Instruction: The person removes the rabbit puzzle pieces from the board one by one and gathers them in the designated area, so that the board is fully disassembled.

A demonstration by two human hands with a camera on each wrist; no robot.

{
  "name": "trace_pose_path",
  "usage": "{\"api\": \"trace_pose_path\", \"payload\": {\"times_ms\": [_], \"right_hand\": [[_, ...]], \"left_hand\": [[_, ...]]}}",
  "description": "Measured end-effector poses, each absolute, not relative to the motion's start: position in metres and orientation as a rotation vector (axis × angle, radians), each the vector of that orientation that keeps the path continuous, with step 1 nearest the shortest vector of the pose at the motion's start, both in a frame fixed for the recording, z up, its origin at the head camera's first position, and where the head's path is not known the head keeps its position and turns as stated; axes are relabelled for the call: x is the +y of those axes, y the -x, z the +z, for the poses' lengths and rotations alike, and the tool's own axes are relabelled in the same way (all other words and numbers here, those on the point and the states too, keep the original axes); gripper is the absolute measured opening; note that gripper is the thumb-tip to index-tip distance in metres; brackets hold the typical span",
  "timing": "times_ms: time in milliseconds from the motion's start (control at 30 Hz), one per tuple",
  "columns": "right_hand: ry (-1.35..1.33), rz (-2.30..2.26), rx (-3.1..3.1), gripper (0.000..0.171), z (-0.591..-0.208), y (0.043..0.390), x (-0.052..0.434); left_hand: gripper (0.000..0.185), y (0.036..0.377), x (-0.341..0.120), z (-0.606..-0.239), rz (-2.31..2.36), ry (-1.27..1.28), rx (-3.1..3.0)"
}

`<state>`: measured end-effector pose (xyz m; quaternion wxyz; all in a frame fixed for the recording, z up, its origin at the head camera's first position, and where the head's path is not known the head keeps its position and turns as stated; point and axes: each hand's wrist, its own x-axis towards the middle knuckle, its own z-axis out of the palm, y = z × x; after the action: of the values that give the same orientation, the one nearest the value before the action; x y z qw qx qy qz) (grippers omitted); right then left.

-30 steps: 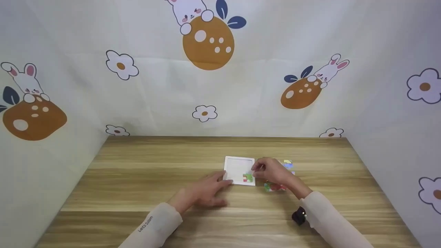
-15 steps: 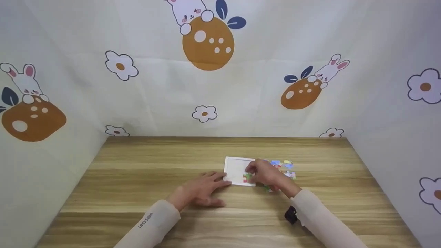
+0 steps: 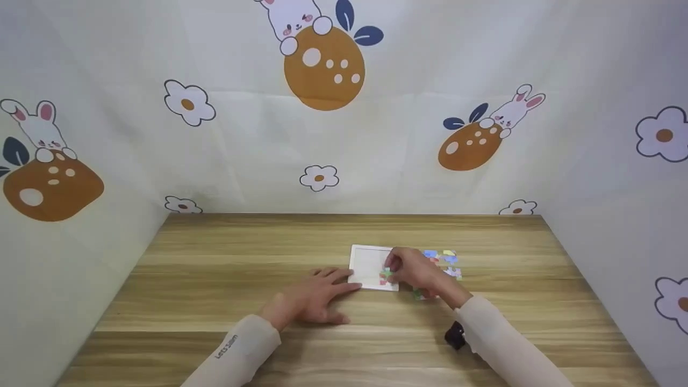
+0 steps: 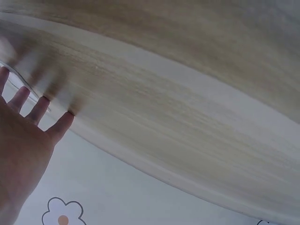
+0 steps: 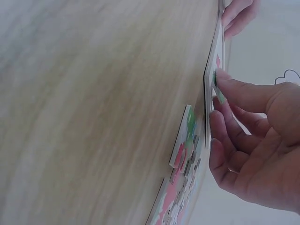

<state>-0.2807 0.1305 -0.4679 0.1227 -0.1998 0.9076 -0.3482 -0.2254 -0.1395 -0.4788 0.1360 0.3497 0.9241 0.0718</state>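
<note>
A square white puzzle tray [image 3: 366,287] lies on the wooden table. My left hand [image 3: 317,295] rests palm down with spread, straight fingers, its fingertips touching the tray's left and near edges. Over the tray's right side, my right hand [image 3: 411,269] pinches a thin green jigsaw piece [image 5: 219,93] between thumb and finger; it stands tilted in the right wrist view. Red and green colour of a jigsaw piece [image 3: 384,277] shows at the tray's near right corner, partly hidden by the fingers. The left wrist view shows the left hand's straight fingers [image 4: 60,126] at the tray edge.
Several loose jigsaw pieces [image 3: 450,257] lie right of the tray, partly beneath the right hand and forearm. A black object [image 3: 455,336] sits by the right sleeve. Patterned cloth [image 3: 242,145] hangs behind the table and along both sides.
My right hand has moved slightly left, from the tray's right edge to over its near right corner, uncovering more loose pieces. The left hand stays almost where it was.
</note>
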Motion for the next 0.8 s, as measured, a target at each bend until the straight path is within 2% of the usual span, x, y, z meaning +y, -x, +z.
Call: {"api": "trace_pose_path", "payload": {"times_ms": [400, 800], "right_hand": [[0.590, -1.232, 2.603, 0.010, -0.460, 0.279, 0.164], [0.594, -1.319, 2.556, 0.016, -0.453, 0.271, 0.220]], "left_hand": [[0.072, 0.226, -0.135, -0.477, 0.189, -0.984, 2.664], [0.073, 0.225, -0.138, -0.478, 0.198, -0.977, 2.668]]}}
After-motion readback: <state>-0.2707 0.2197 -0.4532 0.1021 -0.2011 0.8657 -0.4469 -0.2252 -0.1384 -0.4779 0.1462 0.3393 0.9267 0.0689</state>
